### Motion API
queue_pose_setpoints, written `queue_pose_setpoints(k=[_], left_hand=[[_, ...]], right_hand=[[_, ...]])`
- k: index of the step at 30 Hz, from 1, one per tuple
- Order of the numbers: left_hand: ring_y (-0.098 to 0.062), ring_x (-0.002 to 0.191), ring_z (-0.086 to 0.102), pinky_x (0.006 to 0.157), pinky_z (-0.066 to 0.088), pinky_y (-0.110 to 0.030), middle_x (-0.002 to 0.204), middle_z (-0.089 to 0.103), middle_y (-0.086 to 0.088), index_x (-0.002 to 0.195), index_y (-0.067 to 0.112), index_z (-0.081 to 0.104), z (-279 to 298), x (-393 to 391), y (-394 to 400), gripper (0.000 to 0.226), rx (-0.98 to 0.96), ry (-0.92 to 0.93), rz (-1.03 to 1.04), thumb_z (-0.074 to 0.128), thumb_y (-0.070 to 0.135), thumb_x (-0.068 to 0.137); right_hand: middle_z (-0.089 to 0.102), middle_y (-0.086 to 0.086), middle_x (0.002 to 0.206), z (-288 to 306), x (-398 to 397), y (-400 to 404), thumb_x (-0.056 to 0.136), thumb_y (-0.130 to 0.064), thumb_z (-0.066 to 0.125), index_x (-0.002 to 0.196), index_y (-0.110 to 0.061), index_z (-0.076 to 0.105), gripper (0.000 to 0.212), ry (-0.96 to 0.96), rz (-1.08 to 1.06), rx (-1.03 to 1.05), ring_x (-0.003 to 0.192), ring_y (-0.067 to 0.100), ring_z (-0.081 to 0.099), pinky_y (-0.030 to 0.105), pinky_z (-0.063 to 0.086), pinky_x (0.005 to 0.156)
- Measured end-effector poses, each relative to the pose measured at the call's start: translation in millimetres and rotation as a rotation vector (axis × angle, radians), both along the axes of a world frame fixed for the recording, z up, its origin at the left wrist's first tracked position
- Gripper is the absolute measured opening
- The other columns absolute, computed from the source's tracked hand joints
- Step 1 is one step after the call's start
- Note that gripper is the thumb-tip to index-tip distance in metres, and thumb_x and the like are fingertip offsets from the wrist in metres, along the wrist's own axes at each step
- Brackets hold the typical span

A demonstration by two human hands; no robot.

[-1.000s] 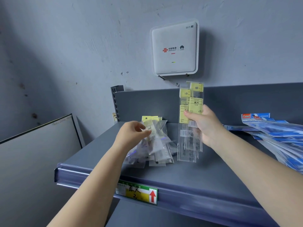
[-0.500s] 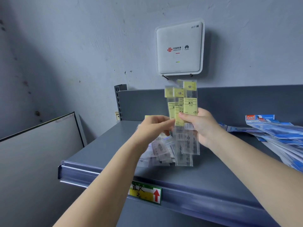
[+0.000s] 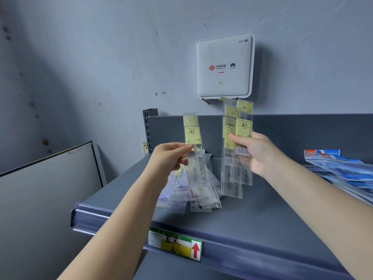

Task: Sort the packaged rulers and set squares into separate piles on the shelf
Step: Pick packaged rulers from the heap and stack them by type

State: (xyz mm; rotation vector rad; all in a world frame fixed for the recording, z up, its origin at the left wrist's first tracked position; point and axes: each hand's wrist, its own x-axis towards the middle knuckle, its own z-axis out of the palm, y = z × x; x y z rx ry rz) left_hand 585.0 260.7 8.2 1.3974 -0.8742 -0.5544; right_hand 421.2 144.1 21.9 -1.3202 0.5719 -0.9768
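Above the grey shelf (image 3: 262,215), seen from the head camera, I hold both hands up at chest level so that each packet's yellow header card faces me and can be read before it is assigned to a pile. My left hand (image 3: 169,158) pinches a single packaged ruler (image 3: 194,150) between thumb and curled fingers just below its label; the sleeve stands nearly upright, its lower end hanging in front of the unsorted heap (image 3: 191,195) of clear packets that lies on the shelf directly beneath. Holding it by the upper middle keeps the printed card unobstructed. My right hand (image 3: 260,154) grips a collected bundle of rulers (image 3: 236,150), thumb across the front, fingers wrapped behind; the sleeves are fanned slightly and hang vertical, clear of the shelf surface, so further packets can be added against the stack. The two hands are near each other but apart, with no contact between the single ruler and the bundle. Blue packages (image 3: 343,170) lie well to the right on the same shelf; they are probably the set squares, though the print is too small to confirm. A price tag (image 3: 175,244) with a red arrow sits on the front rail, and a white router (image 3: 224,65) hangs on the wall behind.
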Motion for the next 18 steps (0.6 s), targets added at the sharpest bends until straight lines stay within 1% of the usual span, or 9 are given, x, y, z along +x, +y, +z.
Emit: queue_pose_setpoints(k=[2,4,6,7,8,10,12,15,18], left_hand=[[-0.006,0.046,0.052,0.051,0.035,-0.018,0.070,0.060,-0.007,0.083,0.009,0.070,0.4,7.0,2.1,0.007,0.053,-0.109,0.058,0.070,0.016,0.083],[-0.008,0.062,0.057,0.057,0.039,-0.017,0.078,0.062,-0.002,0.091,0.010,0.068,-3.1,9.9,2.4,0.013,0.154,-0.280,0.118,0.072,0.018,0.081],[-0.010,0.085,0.056,0.072,0.042,-0.020,0.096,0.061,0.004,0.107,0.014,0.064,-9.5,10.5,0.4,0.028,0.191,-0.417,0.192,0.071,0.022,0.081],[-0.010,0.091,0.056,0.075,0.041,-0.020,0.100,0.060,0.006,0.109,0.017,0.063,-10.5,9.5,0.2,0.028,0.161,-0.440,0.213,0.069,0.025,0.083],[-0.009,0.092,0.057,0.075,0.041,-0.018,0.100,0.063,0.007,0.106,0.019,0.063,-8.9,7.5,0.3,0.023,0.110,-0.405,0.185,0.066,0.029,0.086],[-0.006,0.081,0.058,0.068,0.043,-0.013,0.092,0.068,0.007,0.100,0.019,0.066,-2.8,2.3,-0.9,0.021,0.042,-0.259,0.026,0.059,0.035,0.090],[-0.003,0.066,0.055,0.066,0.046,-0.009,0.080,0.069,0.004,0.097,0.015,0.069,0.3,-1.9,-3.4,0.022,0.037,-0.206,-0.094,0.059,0.033,0.090],[-0.006,0.057,0.052,0.070,0.047,-0.014,0.072,0.066,-0.002,0.088,0.007,0.070,-3.2,-1.1,-9.7,0.012,0.021,-0.181,-0.113,0.067,0.018,0.086],[-0.004,0.049,0.048,0.050,0.040,-0.007,0.067,0.064,-0.002,0.077,0.008,0.068,-4.5,6.0,-9.9,0.008,-0.010,-0.107,-0.075,0.066,0.010,0.085]], right_hand=[[0.068,-0.001,0.092,2.0,7.0,0.8,0.082,-0.008,0.068,0.100,-0.015,0.065,0.020,0.000,-0.002,0.007,0.099,0.021,0.061,0.039,0.052,0.082],[0.068,0.000,0.094,3.0,14.1,1.6,0.081,-0.007,0.069,0.100,-0.014,0.064,0.020,0.014,-0.008,0.016,0.106,0.024,0.060,0.045,0.046,0.096],[0.068,0.001,0.091,3.0,20.7,2.4,0.081,-0.006,0.069,0.092,-0.014,0.065,0.015,0.034,0.010,0.015,0.104,0.024,0.061,0.046,0.044,0.100],[0.069,0.001,0.090,2.5,24.1,3.0,0.081,-0.005,0.068,0.090,-0.015,0.066,0.013,0.043,0.025,0.015,0.102,0.024,0.061,0.046,0.044,0.100],[0.069,0.002,0.090,2.1,27.3,3.8,0.081,-0.004,0.068,0.090,-0.015,0.066,0.013,0.046,0.041,0.021,0.100,0.025,0.062,0.046,0.046,0.097],[0.070,0.005,0.093,0.6,33.4,5.3,0.082,-0.003,0.066,0.092,-0.014,0.066,0.015,0.048,0.064,0.027,0.098,0.027,0.064,0.045,0.051,0.089],[0.070,0.008,0.097,-1.4,38.2,7.0,0.083,-0.003,0.065,0.101,-0.011,0.065,0.019,0.053,0.077,0.019,0.095,0.027,0.065,0.040,0.054,0.080],[0.070,0.009,0.103,-3.9,42.4,6.8,0.084,-0.005,0.065,0.110,-0.010,0.063,0.027,0.077,0.098,-0.002,0.097,0.026,0.066,0.042,0.053,0.084],[0.070,0.007,0.100,-4.3,40.2,2.1,0.084,-0.006,0.065,0.101,-0.013,0.064,0.018,0.073,0.095,0.004,0.098,0.026,0.065,0.041,0.052,0.085]])
